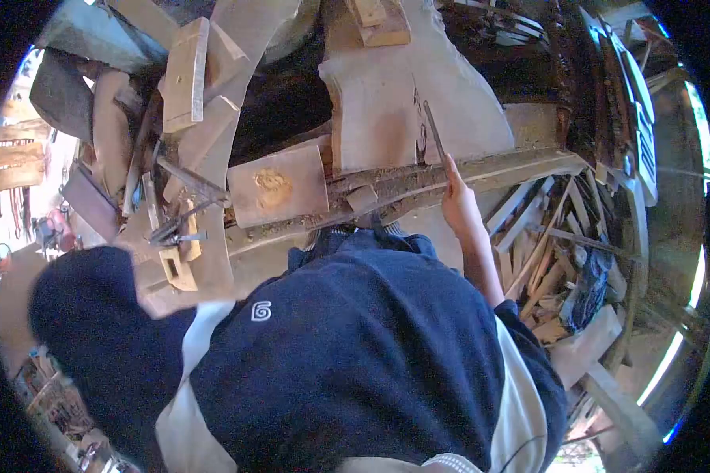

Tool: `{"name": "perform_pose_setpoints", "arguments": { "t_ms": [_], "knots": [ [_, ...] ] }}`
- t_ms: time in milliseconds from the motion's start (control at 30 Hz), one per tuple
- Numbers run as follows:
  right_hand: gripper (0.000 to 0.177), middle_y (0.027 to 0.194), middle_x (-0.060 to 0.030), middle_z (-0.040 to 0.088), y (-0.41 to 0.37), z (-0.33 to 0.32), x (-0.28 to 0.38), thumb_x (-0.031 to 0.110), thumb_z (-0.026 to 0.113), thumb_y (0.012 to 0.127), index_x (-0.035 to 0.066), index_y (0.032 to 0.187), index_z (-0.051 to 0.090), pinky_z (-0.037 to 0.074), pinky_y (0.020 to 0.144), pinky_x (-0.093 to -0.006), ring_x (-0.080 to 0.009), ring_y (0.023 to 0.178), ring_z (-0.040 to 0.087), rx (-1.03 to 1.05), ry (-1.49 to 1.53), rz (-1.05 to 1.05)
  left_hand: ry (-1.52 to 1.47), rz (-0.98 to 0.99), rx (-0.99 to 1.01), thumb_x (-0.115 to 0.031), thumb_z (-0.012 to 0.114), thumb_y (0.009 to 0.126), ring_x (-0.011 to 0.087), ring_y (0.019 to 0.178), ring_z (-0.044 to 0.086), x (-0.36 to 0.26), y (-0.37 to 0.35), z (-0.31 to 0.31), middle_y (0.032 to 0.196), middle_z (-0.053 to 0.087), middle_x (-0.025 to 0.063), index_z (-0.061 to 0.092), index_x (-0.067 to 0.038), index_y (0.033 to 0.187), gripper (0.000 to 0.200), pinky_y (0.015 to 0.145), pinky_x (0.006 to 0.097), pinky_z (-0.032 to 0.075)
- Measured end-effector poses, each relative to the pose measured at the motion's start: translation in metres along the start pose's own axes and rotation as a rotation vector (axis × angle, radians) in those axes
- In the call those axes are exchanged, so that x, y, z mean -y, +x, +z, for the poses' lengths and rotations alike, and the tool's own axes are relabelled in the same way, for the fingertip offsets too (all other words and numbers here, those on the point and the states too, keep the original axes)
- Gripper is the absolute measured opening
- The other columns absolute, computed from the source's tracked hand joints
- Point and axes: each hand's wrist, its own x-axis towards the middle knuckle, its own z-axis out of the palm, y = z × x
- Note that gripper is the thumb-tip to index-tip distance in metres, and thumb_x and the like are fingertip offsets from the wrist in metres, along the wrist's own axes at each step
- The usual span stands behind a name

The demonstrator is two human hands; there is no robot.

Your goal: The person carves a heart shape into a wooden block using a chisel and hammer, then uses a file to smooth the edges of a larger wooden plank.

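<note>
Fingers wrapped around its lower end, my right hand (459, 206) holds a long slim tool with a dark metal shaft (432, 124). The shaft points away from me and overlaps a wide pale wood slab (379, 94) in this view. My left arm reaches out to the left in a dark sleeve (87, 288), and its hand does not show. Left of my right hand lies a flat wooden board (248, 197) with a pale carved patch on its face. A small wood block (362, 199) sits beside that board.
Metal tools (185, 213) and a slotted wooden block (178, 270) lie at the left on a plank. A long beam (497, 167) runs across in front of me. Scrap wood (556, 264) is heaped at the right. More boards (185, 79) stand at the upper left.
</note>
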Motion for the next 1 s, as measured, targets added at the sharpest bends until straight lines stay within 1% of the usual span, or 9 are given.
{"name": "perform_pose_setpoints", "arguments": {
  "t_ms": [167, 233, 433, 533, 667, 833, 867, 900, 1000],
  "knots": [
    [0.060, 0.111, -0.0303, 0.060, 0.001, 0.002, -0.001, 0.003, 0.040, 0.095, 0.025, 0.149, 0.028, 0.049, 0.086, -0.0451, -0.0456, 0.104, 0.059, 0.069, -0.059, 0.096, -0.097, -0.158, 0.151, -0.017, 0.061, 0.089, 0.0285, 0.113, 0.057, 0.029, 0.009, 0.089, 0.120, 0.061, 0.0135, 0.063, -0.005, 0.116, 0.029, 0.098, 0.0369, 0.043],
    [0.061, 0.116, -0.0288, 0.059, -0.001, 0.000, 0.002, 0.004, 0.041, 0.095, 0.027, 0.149, 0.026, 0.048, 0.088, -0.0465, -0.0443, 0.108, 0.057, 0.080, -0.063, 0.129, -0.151, -0.237, 0.234, -0.016, 0.060, 0.089, 0.0292, 0.116, 0.056, 0.038, 0.016, 0.175, 0.122, 0.060, 0.0141, 0.062, -0.005, 0.118, 0.031, 0.101, 0.0372, 0.042],
    [0.063, 0.101, -0.0305, 0.061, -0.012, -0.005, 0.000, 0.004, 0.041, 0.095, 0.030, 0.150, 0.024, 0.047, 0.072, -0.0526, -0.0461, 0.089, 0.062, 0.097, -0.200, 0.153, -0.368, -0.255, 0.064, -0.022, 0.059, 0.091, 0.0322, 0.116, 0.055, 0.022, 0.052, 0.362, 0.123, 0.058, 0.0169, 0.058, -0.003, 0.119, 0.034, 0.101, 0.0397, 0.042],
    [0.076, 0.079, -0.0311, 0.062, -0.018, -0.009, -0.001, 0.001, 0.045, 0.087, 0.031, 0.151, 0.017, 0.047, 0.062, -0.0553, -0.0467, 0.072, 0.062, 0.121, -0.327, 0.133, -0.306, -0.185, 0.084, -0.035, 0.062, 0.089, 0.0322, 0.132, 0.039, 0.001, 0.091, 0.399, 0.140, 0.044, 0.0175, 0.045, -0.004, 0.135, 0.057, 0.110, 0.0436, 0.030],
    [0.077, 0.077, -0.0297, 0.062, -0.006, -0.005, -0.008, 0.001, 0.046, 0.087, 0.031, 0.152, 0.018, 0.047, 0.061, -0.0548, -0.0454, 0.069, 0.062, 0.118, -0.316, 0.092, -0.049, -0.018, 0.076, -0.053, 0.057, 0.087, 0.0310, 0.145, 0.016, -0.001, 0.132, 0.437, 0.155, 0.022, 0.0146, 0.022, -0.007, 0.149, 0.085, 0.117, 0.0494, 0.013],
    [0.081, 0.074, -0.0276, 0.062, 0.007, 0.005, -0.005, -0.002, 0.047, 0.084, 0.029, 0.152, 0.017, 0.047, 0.059, -0.0533, -0.0437, 0.065, 0.062, 0.079, -0.303, 0.045, 0.009, -0.074, -0.017, -0.058, 0.049, 0.089, 0.0337, 0.143, 0.020, -0.003, 0.166, 0.473, 0.153, 0.026, 0.0185, 0.025, -0.002, 0.148, 0.085, 0.115, 0.0543, 0.014],
    [0.074, 0.089, -0.0306, 0.062, 0.003, 0.001, 0.002, -0.003, 0.044, 0.087, 0.028, 0.151, 0.023, 0.044, 0.061, -0.0521, -0.0450, 0.071, 0.062, 0.137, -0.312, 0.151, 0.071, -0.099, -0.035, -0.057, 0.050, 0.089, 0.0336, 0.143, 0.021, -0.003, 0.167, 0.479, 0.153, 0.026, 0.0184, 0.026, -0.002, 0.148, 0.084, 0.115, 0.0549, 0.015],
    [0.074, 0.089, -0.0306, 0.062, 0.001, 0.001, -0.003, -0.003, 0.044, 0.087, 0.028, 0.151, 0.023, 0.044, 0.061, -0.0521, -0.0450, 0.071, 0.062, 0.141, -0.314, 0.155, 0.135, -0.121, -0.054, -0.056, 0.050, 0.089, 0.0336, 0.143, 0.021, -0.004, 0.169, 0.481, 0.153, 0.027, 0.0183, 0.026, -0.002, 0.148, 0.083, 0.115, 0.0555, 0.015],
    [0.081, 0.072, -0.0273, 0.062, 0.004, 0.005, -0.013, -0.002, 0.047, 0.083, 0.027, 0.152, 0.018, 0.047, 0.057, -0.0526, -0.0429, 0.063, 0.062, 0.101, -0.264, 0.101, 0.088, -0.110, -0.081, -0.054, 0.050, 0.088, 0.0335, 0.143, 0.023, -0.003, 0.170, 0.480, 0.152, 0.029, 0.0180, 0.029, -0.002, 0.146, 0.081, 0.114, 0.0561, 0.017]
  ]
}}
